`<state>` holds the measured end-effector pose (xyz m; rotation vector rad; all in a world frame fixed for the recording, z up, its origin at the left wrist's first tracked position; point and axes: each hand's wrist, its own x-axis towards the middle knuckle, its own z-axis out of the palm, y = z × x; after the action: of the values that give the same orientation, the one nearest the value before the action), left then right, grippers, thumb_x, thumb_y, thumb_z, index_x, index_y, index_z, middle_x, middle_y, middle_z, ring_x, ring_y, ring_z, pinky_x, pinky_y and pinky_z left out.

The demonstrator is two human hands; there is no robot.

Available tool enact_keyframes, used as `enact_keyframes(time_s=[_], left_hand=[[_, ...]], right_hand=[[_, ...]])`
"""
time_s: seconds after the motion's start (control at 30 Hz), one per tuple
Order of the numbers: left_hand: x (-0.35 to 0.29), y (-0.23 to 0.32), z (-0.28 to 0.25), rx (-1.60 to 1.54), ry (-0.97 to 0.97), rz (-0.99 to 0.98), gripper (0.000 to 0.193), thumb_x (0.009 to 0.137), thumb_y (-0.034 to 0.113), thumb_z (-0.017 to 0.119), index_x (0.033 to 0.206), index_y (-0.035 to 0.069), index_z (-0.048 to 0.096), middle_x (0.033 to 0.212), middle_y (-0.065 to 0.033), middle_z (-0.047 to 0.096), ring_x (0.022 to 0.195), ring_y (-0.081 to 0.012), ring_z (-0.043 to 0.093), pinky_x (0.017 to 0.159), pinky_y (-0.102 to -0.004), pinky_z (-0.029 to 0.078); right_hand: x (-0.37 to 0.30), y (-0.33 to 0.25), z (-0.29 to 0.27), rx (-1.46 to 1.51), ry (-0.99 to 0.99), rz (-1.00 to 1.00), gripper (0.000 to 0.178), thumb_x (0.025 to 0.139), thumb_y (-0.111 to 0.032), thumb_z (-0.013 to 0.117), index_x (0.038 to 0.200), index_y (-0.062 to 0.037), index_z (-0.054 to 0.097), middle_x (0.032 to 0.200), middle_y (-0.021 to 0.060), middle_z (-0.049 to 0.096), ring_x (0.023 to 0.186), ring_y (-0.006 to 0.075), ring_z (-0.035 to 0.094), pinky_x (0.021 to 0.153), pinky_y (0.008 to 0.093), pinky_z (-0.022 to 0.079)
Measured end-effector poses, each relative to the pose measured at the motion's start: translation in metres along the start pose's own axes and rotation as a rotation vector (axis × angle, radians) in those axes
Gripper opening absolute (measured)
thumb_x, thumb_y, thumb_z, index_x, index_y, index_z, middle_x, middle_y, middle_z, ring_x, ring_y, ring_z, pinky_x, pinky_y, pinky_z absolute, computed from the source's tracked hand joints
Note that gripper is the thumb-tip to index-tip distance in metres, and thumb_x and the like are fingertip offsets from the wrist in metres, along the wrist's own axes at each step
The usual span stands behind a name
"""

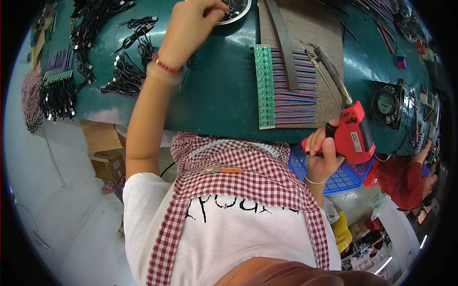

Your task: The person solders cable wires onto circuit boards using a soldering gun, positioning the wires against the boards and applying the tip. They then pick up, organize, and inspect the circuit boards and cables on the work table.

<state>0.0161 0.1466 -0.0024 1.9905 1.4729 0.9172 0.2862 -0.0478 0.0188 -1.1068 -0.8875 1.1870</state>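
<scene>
My right hand (324, 150) is wrapped round the handle of a red soldering gun (354, 131), whose metal barrel points up and away over the brown board. At the far edge of view my left hand (200, 14) reaches over a round metal bowl (236, 18) of small dark parts. Its fingers are curled together, and what they hold, if anything, is hidden. Between my hands lies a green circuit board panel (265, 88) with rows of purple, black and blue wires (300, 107) running off its right side. A flat grey bar (285, 52) rests across the wires.
The panel lies on a brown board (329, 28). Bundles of black cables (126, 76) cover the left of the green table, with wired panels (57, 76) at its edge. A black fan (387, 104) and red-handled pliers (387, 40) lie right. Another person (400, 183) sits at the right.
</scene>
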Motion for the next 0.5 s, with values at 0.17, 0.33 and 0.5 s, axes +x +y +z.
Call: enact_keyframes(time_s=[0.17, 0.33, 0.5], left_hand=[[-0.066, 0.07, 0.015, -0.929, -0.416, -0.363, 0.01, 0.081, 0.002, 0.066, 0.09, -0.002, 0.064, 0.083, -0.0068, 0.066, 0.078, -0.0101, 0.061, 0.07, -0.0243, 0.049], [-0.101, 0.098, 0.035, -0.702, -0.226, 0.036, 0.013, 0.072, 0.001, 0.072, 0.081, 0.0, 0.064, 0.081, -0.0077, 0.062, 0.074, -0.0187, 0.061, 0.065, -0.0273, 0.049], [-0.102, 0.102, 0.029, -0.629, -0.245, 0.063, 0.013, 0.073, 0.0, 0.071, 0.083, -0.001, 0.063, 0.081, -0.0086, 0.062, 0.072, -0.0178, 0.061, 0.063, -0.0272, 0.049]], right_hand=[[0.01, -0.001, 0.038, -0.105, 0.009, 0.026, 0.046, 0.084, -0.002, 0.055, 0.126, 0.0045, 0.038, 0.08, 0.0096, 0.055, 0.065, 0.015, 0.054, 0.06, 0.0295, 0.048], [0.014, -0.005, 0.05, -0.146, -0.061, 0.083, 0.049, 0.078, 0.005, 0.06, 0.124, 0.0044, 0.043, 0.091, 0.0087, 0.057, 0.082, 0.0144, 0.056, 0.072, 0.0273, 0.047], [0.014, -0.008, 0.051, -0.181, -0.033, 0.14, 0.049, 0.078, 0.007, 0.06, 0.124, 0.0045, 0.043, 0.088, 0.0084, 0.057, 0.079, 0.0138, 0.056, 0.069, 0.026, 0.047]])
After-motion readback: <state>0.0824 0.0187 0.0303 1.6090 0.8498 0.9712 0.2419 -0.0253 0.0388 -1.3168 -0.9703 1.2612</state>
